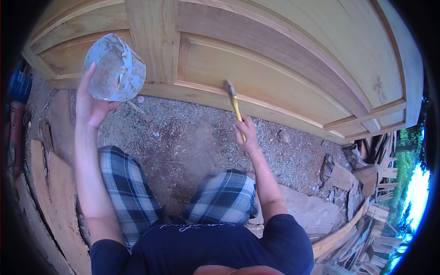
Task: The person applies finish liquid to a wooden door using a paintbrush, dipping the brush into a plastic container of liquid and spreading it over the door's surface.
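right hand point(246, 135): grip closed tight around the lower end of a slim yellow-handled paintbrush with a dark ferrule point(234, 103), fingers wrapped over the handle. the brush stands nearly upright, tilted slightly to the left. its bristles touch the raised moulding along the lower edge of a panel in a large pale unfinished wooden door point(275, 55).

left hand point(91, 107): grip closed on a clear round plastic tub smeared with whitish residue point(114, 68), palm cupped against its lower side and one finger lying up its wall. the tub is held high and tipped toward the camera; whether the near round face is its mouth or its base cannot be told. it hangs in front of the door's left panel, well apart from the brush.

the door stands on its long edge, its lowest rail meeting grey-brown gravel ground point(183, 137). both knees, in blue-and-white checked shorts point(126, 183), are bent between the arms. a dark navy shirt point(206, 247) fills the lower edge of the view. rough wooden planks point(55, 197) lie on the ground at the left. at the right, a flat pale stone slab point(311, 211) sits near the right elbow, and beyond it is a heap of scrap timber offcuts point(376, 192), below the door's far end.
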`<state>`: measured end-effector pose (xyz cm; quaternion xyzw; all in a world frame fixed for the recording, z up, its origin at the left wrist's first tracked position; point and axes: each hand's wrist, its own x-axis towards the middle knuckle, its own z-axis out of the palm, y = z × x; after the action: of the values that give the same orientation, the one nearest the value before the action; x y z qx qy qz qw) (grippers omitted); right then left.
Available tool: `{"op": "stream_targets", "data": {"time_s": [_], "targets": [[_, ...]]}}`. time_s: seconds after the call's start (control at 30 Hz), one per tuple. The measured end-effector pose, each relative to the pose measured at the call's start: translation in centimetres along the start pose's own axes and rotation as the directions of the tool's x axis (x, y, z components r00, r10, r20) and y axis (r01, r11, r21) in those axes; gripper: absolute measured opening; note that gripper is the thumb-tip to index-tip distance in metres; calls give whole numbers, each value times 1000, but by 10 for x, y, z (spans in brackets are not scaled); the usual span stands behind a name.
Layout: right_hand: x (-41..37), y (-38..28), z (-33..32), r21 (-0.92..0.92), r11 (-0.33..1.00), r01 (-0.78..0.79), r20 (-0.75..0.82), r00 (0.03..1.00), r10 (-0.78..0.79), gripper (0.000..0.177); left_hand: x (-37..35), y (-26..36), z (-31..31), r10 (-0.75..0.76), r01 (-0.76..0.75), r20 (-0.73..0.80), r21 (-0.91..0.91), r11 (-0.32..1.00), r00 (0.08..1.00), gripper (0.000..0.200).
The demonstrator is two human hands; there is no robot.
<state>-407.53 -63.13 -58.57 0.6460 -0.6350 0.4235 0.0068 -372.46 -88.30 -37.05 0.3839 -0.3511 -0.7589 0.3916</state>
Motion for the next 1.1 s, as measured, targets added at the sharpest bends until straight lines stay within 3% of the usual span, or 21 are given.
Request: {"op": "stream_targets", "data": {"time_s": [0.07,0.2,0.37,0.43,0.47,0.53,0.57,0.63,0.8,0.9,0.97,1.0,1.07,1.1], "targets": [[-50,27,-52,-148,976,-158,-80,986,148,15,0,-1,2,10,-10,-10,-10,1000,1000,68],[-114,86,-140,-346,864,-367,-304,915,266,9,3,-2,-4,1,-1,33,1,1000,999,68],[-127,128,-142,-354,805,-477,-477,832,283,12,0,0,-2,12,-12,-9,9,1000,1000,69],[-116,126,-96,108,765,-635,-768,435,470,17,-1,-1,1,19,-19,-38,-7,1000,999,70],[-112,132,-72,144,768,-624,-813,367,452,20,-1,0,1,18,-18,-26,-14,1000,1000,70],[-70,79,-29,-204,751,-628,-706,626,332,18,-1,0,0,17,-18,-21,-18,1000,1000,70],[-56,62,0,-255,788,-561,-695,673,254,17,-1,0,0,19,-19,-10,-36,999,1000,70],[-34,12,48,-182,833,-523,-565,749,346,13,-1,0,-1,21,-21,-4,-49,999,1000,70],[0,-65,130,56,943,-329,-213,918,333,10,-3,2,0,26,-27,-15,-26,999,1000,69],[18,-85,158,130,939,-319,-95,939,332,11,-1,0,-3,40,-40,4,1,999,999,68],[23,-86,173,283,949,-137,62,990,124,11,-2,-1,1,31,-31,-3,4,1000,1000,68],[26,-86,177,284,948,-145,54,989,135,11,-3,-2,4,23,-23,-3,-4,1000,1000,67],[30,-82,176,527,841,-122,255,967,-20,9,-1,-4,5,4,-4,25,11,1000,1000,66],[27,-74,171,516,846,-131,244,970,2,9,2,-5,3,-9,9,45,15,1000,999,66]]}}
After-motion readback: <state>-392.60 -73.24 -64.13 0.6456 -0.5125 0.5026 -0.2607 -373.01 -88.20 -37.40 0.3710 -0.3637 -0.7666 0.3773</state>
